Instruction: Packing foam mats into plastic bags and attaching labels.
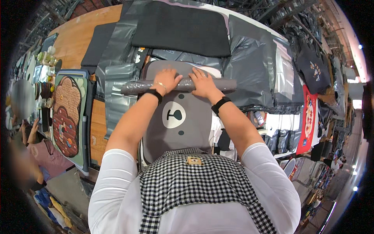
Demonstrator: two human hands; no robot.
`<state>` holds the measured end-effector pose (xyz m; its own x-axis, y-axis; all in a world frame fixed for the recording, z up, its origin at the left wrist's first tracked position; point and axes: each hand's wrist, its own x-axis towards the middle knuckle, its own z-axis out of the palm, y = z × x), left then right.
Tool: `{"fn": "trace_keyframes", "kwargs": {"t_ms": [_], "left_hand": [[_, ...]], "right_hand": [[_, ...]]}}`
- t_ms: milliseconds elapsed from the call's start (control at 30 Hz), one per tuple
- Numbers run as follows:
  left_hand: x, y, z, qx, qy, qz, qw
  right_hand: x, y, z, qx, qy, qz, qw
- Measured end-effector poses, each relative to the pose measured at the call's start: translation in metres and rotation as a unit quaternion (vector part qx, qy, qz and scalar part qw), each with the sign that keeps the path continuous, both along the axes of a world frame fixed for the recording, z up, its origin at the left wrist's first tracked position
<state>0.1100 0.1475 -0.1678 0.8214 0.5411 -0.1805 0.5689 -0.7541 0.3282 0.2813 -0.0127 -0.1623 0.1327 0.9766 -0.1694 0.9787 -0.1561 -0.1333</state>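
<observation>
A grey mat with a bear's face lies in front of me on the table, its near end hidden by my apron. Across the mat runs a long roll of shiny, see-through plastic film, sticking out past both sides. My left hand rests over the roll, fingers stretched forward onto the mat's far part. Beside it, my right hand lies over the roll the same way, fingers spread. Both palms press from above, and neither hand grips the film.
Black mats are stacked beyond. Dark plastic bags cover the table's right, and more plastic sheeting lies left. Farther left stand patterned mats on edge and a co-worker's arm. A red printed mat hangs at the right.
</observation>
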Motion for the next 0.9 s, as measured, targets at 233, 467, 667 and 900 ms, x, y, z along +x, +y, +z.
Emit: {"fn": "trace_keyframes", "kwargs": {"t_ms": [233, 467, 667, 900], "left_hand": [[-0.115, -0.083, 0.054, 0.11, -0.166, -0.07, 0.977], [-0.381, -0.116, 0.051, 0.01, -0.096, 0.268, 0.958], [-0.472, -0.19, 0.043, 0.013, -0.085, 0.284, 0.955], [-0.481, -0.226, 0.016, 0.093, -0.094, 0.221, 0.966]], "right_hand": [[-0.028, -0.042, 0.016, 0.068, -0.028, -0.01, 0.997], [-0.071, -0.187, 0.05, 0.111, 0.067, -0.143, 0.981], [-0.106, -0.282, 0.059, 0.06, 0.294, -0.263, 0.917], [-0.148, -0.322, 0.057, 0.005, 0.321, -0.275, 0.906]]}}
